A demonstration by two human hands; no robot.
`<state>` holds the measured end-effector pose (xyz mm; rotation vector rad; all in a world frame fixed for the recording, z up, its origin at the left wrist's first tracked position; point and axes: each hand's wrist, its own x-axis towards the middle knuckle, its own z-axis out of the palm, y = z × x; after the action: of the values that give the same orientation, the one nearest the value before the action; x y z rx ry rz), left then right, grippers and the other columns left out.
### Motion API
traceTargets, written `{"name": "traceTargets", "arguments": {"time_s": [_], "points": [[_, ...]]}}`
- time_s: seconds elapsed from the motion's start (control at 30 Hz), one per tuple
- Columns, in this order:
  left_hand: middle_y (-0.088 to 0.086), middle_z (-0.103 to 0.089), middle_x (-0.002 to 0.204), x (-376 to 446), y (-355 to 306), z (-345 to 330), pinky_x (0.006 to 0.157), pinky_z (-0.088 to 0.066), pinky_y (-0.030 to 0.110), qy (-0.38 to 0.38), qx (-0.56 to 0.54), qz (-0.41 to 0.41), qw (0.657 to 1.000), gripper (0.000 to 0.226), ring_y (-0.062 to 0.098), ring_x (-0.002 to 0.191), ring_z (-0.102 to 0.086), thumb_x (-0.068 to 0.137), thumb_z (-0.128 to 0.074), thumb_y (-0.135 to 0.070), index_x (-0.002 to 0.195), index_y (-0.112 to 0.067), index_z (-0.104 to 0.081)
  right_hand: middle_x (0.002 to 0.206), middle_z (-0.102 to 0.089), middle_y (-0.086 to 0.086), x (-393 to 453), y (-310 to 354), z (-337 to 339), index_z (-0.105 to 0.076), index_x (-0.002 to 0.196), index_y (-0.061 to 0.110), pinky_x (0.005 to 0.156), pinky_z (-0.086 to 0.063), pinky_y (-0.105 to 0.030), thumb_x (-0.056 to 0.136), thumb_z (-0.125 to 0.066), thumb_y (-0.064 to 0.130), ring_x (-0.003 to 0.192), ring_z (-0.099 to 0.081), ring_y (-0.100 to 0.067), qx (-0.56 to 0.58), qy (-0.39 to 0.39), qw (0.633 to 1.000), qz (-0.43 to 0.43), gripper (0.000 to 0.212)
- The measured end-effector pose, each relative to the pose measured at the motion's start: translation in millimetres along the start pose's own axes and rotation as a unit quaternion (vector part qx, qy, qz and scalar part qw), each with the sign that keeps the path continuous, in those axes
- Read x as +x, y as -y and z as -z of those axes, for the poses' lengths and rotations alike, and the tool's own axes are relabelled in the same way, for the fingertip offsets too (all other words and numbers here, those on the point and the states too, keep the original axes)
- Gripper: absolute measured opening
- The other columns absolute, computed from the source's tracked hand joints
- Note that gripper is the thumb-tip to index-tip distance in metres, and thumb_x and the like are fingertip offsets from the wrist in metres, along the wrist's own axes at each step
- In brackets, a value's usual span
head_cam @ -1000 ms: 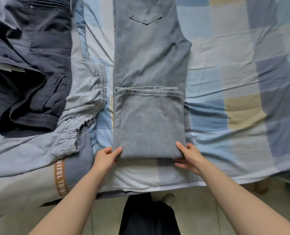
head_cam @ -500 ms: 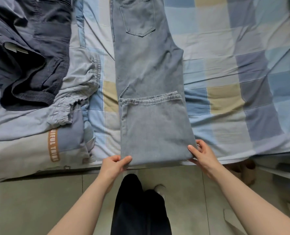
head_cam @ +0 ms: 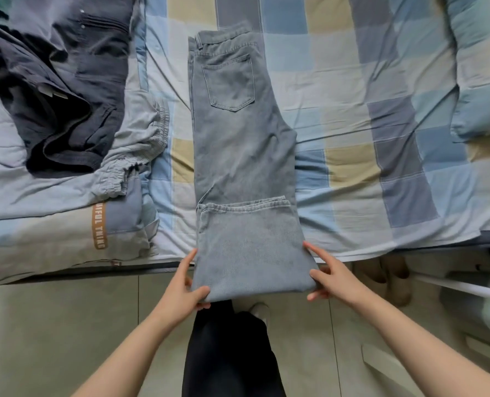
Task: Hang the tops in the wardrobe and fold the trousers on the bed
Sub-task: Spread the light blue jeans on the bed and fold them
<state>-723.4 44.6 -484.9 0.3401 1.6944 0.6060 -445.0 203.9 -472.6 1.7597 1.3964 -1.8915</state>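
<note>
Grey-blue jeans point(head_cam: 238, 133) lie lengthwise on the checked bed sheet point(head_cam: 367, 124), back pocket up, waistband at the far end. Their leg ends are folded back over the thighs, and this folded end point(head_cam: 252, 253) hangs past the bed's near edge. My left hand point(head_cam: 186, 285) pinches the fold's near left corner, thumb on top. At the near right corner my right hand point(head_cam: 328, 277) grips the fold, fingers along its side.
On the left of the bed lie dark grey trousers point(head_cam: 66, 110) and light grey trousers with an elastic cuff point(head_cam: 132, 167), over a quilt with an orange lettered stripe point(head_cam: 99, 227). A pillow point(head_cam: 481, 81) sits far right. Tiled floor, my dark-trousered legs point(head_cam: 226, 353) and slippers point(head_cam: 392, 279) are below.
The view has pulled back from the bed, showing the whole jeans. The folded end has come toward me over the bed's edge. Both hands went from resting on it to gripping its corners.
</note>
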Motion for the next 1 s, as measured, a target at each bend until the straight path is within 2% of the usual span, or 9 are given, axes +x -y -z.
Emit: {"name": "traceTargets", "arguments": {"time_s": [0.13, 0.27, 0.4, 0.53, 0.6, 0.7, 0.83, 0.93, 1.0], "points": [[0.004, -0.051, 0.075, 23.5, -59.8, 37.5, 0.066, -0.058, 0.029, 0.061, 0.018, 0.05, 0.997, 0.023, 0.008, 0.057, -0.057, 0.084, -0.071, -0.004, 0.104, -0.016, -0.071, 0.047, -0.058, 0.003, 16.3, 60.6, 29.0, -0.072, 0.101, 0.005, 0.039, -0.041, -0.022, 0.089, -0.046, -0.003, 0.033, -0.051, -0.016, -0.045, -0.041, 0.998, 0.022, 0.029], [0.008, -0.061, 0.068, 78.6, -157.7, 83.6, 0.051, -0.048, 0.018, 0.069, -0.047, 0.02, 0.996, 0.032, 0.013, 0.054, -0.056, 0.068, -0.076, -0.035, 0.08, -0.006, -0.072, 0.057, -0.06, -0.016, 60.8, 146.7, 64.4, -0.069, 0.083, 0.0, 0.037, -0.037, -0.018, 0.089, -0.057, 0.015, 0.039, -0.048, -0.017, 0.073, -0.102, 0.992, 0.03, 0.02], [-0.004, -0.053, 0.057, 184.7, -241.5, 116.1, 0.054, -0.04, 0.021, 0.01, -0.141, -0.014, 0.99, 0.029, 0.009, 0.049, -0.048, 0.097, -0.044, -0.046, 0.085, -0.025, -0.059, 0.064, -0.062, -0.009, 138.6, 229.4, 103.9, -0.058, 0.099, 0.015, 0.047, -0.042, -0.019, 0.097, -0.042, 0.031, 0.046, -0.055, -0.014, 0.28, -0.16, 0.943, 0.077, 0.023], [0.001, -0.054, 0.082, 244.2, -219.8, 104.9, 0.064, -0.041, 0.026, -0.028, -0.016, 0.018, 0.999, 0.006, 0.013, 0.064, -0.051, 0.096, -0.057, -0.027, 0.101, -0.024, -0.057, 0.083, -0.06, -0.004, 197.9, 224.0, 95.7, -0.055, 0.102, 0.017, 0.058, -0.039, -0.025, 0.097, -0.04, 0.026, 0.065, -0.053, -0.014, 0.241, -0.21, 0.948, -0.01, 0.018], [0.003, -0.054, 0.088, 260.9, -182.9, 84.8, 0.066, -0.042, 0.027, -0.013, 0.042, 0.062, 0.997, 0.019, 0.015, 0.072, -0.05, 0.092, -0.065, -0.022, 0.107, -0.018, -0.055, 0.087, -0.056, -0.002, 221.0, 201.8, 68.6, -0.056, 0.09, 0.018, 0.062, -0.042, -0.027, 0.096, -0.048, 0.029, 0.068, -0.051, -0.016, 0.166, -0.157, 0.97, -0.077, 0.014], [0.006, -0.063, 0.107, 268.7, -136.7, 67.0, 0.069, -0.048, 0.031, -0.068, 0.014, 0.072, 0.995, 0.041, 0.017, 0.086, -0.056, 0.082, -0.076, -0.019, 0.116, -0.008, -0.056, 0.101, -0.055, -0.001, 238.9, 172.3, 39.0, -0.055, 0.111, 0.015, 0.083, -0.048, -0.037, 0.093, -0.06, 0.025, 0.091, -0.051, -0.017, 0.116, -0.157, 0.977, -0.084, 0.021], [0.009, -0.065, 0.093, 257.7, -111.6, 62.3, 0.055, -0.048, 0.016, -0.066, 0.026, 0.035, 0.997, 0.03, 0.014, 0.075, -0.057, 0.078, -0.077, -0.005, 0.104, -0.007, -0.061, 0.114, -0.058, -0.005, 242.8, 143.8, 34.7, -0.053, 0.122, 0.007, 0.058, -0.039, -0.022, 0.089, -0.065, 0.027, 0.092, -0.054, -0.017, 0.112, -0.169, 0.975, -0.088, 0.041], [0.007, -0.065, 0.082, 255.3, -112.0, 66.0, 0.061, -0.049, 0.017, -0.06, 0.037, 0.032, 0.997, 0.026, 0.016, 0.073, -0.057, 0.073, -0.081, -0.002, 0.091, -0.007, -0.063, 0.097, -0.062, -0.006, 240.9, 132.8, 40.2, -0.06, 0.11, 0.004, 0.046, -0.039, -0.013, 0.091, -0.062, 0.02, 0.07, -0.053, -0.008, 0.091, -0.146, 0.983, -0.071, 0.024], [0.004, -0.061, 0.077, 260.0, -115.0, 72.7, 0.071, -0.05, 0.03, -0.072, 0.103, 0.08, 0.989, 0.034, 0.021, 0.077, -0.058, 0.068, -0.086, -0.01, 0.087, -0.01, -0.058, 0.081, -0.058, -0.001, 239.5, 128.2, 47.2, -0.061, 0.094, 0.009, 0.048, -0.036, -0.013, 0.093, -0.06, 0.018, 0.064, -0.047, -0.006, 0.053, -0.135, 0.987, -0.068, 0.009]]}}
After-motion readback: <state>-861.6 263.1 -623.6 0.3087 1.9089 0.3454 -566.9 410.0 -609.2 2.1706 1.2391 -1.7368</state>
